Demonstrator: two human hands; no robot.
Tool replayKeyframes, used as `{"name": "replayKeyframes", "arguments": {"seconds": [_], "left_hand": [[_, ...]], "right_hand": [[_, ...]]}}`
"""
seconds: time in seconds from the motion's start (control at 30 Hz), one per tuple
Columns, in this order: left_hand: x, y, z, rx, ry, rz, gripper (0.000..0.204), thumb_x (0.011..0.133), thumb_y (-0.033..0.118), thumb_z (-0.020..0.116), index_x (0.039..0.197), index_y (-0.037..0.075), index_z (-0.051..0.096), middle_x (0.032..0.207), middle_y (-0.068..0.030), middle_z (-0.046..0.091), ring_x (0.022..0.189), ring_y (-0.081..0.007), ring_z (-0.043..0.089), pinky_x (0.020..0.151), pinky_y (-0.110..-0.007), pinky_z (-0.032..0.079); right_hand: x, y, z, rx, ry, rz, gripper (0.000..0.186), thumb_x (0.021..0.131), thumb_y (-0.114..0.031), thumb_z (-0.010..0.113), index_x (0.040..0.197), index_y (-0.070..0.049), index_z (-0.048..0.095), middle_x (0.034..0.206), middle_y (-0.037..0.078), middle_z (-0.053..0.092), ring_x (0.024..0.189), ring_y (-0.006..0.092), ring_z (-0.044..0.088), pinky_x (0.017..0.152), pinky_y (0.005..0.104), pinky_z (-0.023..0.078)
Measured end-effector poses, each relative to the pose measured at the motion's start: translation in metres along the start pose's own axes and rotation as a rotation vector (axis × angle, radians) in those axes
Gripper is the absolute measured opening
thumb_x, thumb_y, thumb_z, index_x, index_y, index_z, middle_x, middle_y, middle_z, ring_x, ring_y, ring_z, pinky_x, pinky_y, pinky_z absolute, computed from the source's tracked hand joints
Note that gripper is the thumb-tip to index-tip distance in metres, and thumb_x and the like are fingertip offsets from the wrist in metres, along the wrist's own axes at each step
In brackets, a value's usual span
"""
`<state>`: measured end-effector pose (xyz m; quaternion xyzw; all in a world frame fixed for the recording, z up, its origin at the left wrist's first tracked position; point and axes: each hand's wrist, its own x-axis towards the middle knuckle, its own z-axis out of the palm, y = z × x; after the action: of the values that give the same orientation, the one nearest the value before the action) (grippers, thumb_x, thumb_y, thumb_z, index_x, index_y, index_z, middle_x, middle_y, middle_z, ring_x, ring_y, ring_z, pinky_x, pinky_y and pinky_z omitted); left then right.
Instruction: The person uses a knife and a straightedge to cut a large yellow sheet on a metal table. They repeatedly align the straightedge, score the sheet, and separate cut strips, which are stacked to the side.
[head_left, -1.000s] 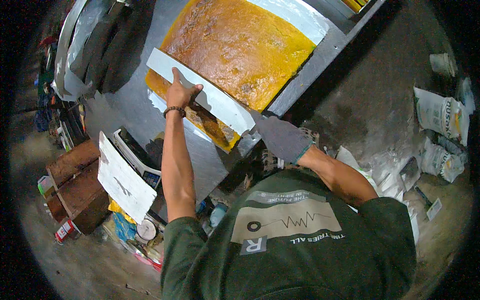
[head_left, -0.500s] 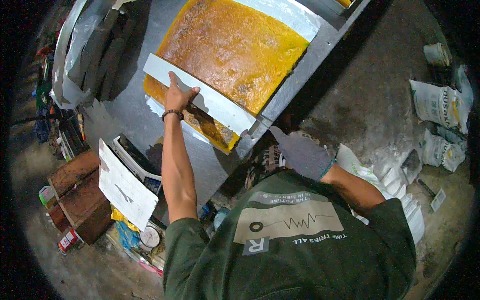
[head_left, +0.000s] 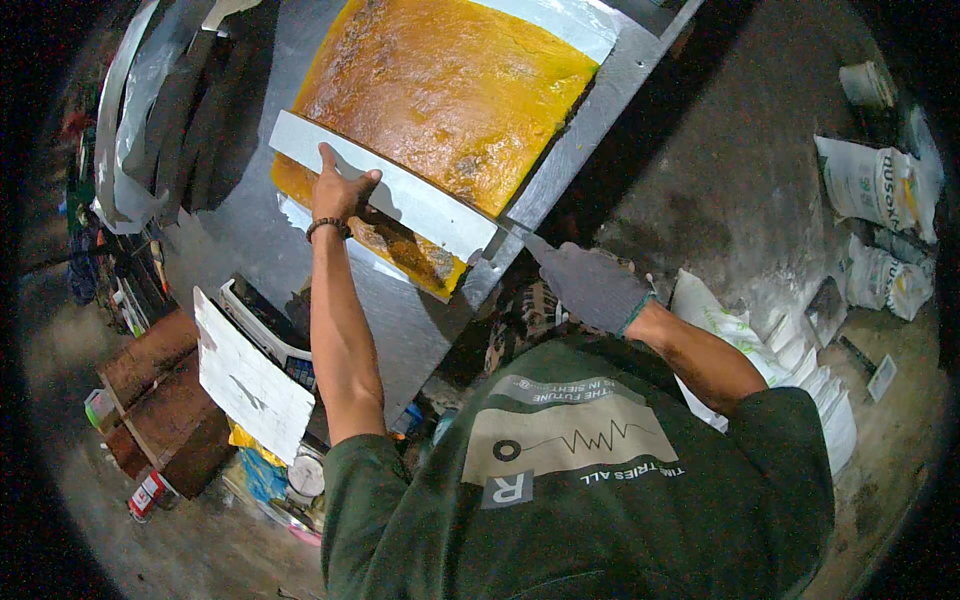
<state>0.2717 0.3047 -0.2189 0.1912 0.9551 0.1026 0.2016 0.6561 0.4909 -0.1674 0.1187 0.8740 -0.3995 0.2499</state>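
Note:
A thick, glossy orange-yellow slab (head_left: 450, 110) lies on a metal table (head_left: 375, 325) with pale sheeting at its edges. Across its near part rests a long white straight-edged board (head_left: 425, 205). My bare left hand (head_left: 340, 190) presses on the board, thumb and forefinger spread apart; its other fingers are partly hidden. A beaded bracelet circles that wrist. In a grey glove, my right hand (head_left: 592, 287) is closed around a knife (head_left: 519, 232), its handle mostly hidden. The blade reaches to the board's right end, at the slab's edge.
Left of my forearm stand a weighing scale (head_left: 265, 320) and a white panel (head_left: 255, 375). Brown boxes (head_left: 165, 400) sit on the floor beyond. Curved metal strips (head_left: 125, 140) lie at upper left. White sacks (head_left: 870, 185) and a bucket (head_left: 867, 85) stand at right.
The whole scene has shifted slightly left in view. Relative to the slab, my right hand and the knife have moved slightly outward to the right. My left hand stays on the board.

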Motion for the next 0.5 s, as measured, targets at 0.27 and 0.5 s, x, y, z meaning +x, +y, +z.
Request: {"name": "replayKeyframes", "arguments": {"seconds": [0.27, 0.5], "left_hand": [[0.004, -0.003, 0.005, -0.032, 0.036, 0.052, 0.123, 0.073, 0.04, 0.09, 0.16, -0.004, 0.015, 0.115, -0.0336, 0.069, 0.1, -0.0395, 0.072, 0.086, -0.043, 0.058], [0.007, -0.014, 0.003, 0.03, -0.029, 0.015, 0.126, 0.072, 0.047, 0.088, 0.161, -0.003, 0.014, 0.12, -0.0347, 0.067, 0.109, -0.0423, 0.069, 0.093, -0.044, 0.055]], "right_hand": [[-0.005, 0.005, 0.0, 0.014, 0.044, -0.026, 0.061, 0.097, -0.01, 0.051, 0.155, -0.007, 0.031, 0.1, 0.027, 0.063, 0.087, 0.0449, 0.067, 0.071, 0.0515, 0.056], [-0.035, 0.039, 0.043, -0.259, 0.175, -0.02, 0.066, 0.095, -0.013, 0.057, 0.156, -0.012, 0.032, 0.113, 0.032, 0.064, 0.091, 0.0475, 0.068, 0.073, 0.0536, 0.056]]}}
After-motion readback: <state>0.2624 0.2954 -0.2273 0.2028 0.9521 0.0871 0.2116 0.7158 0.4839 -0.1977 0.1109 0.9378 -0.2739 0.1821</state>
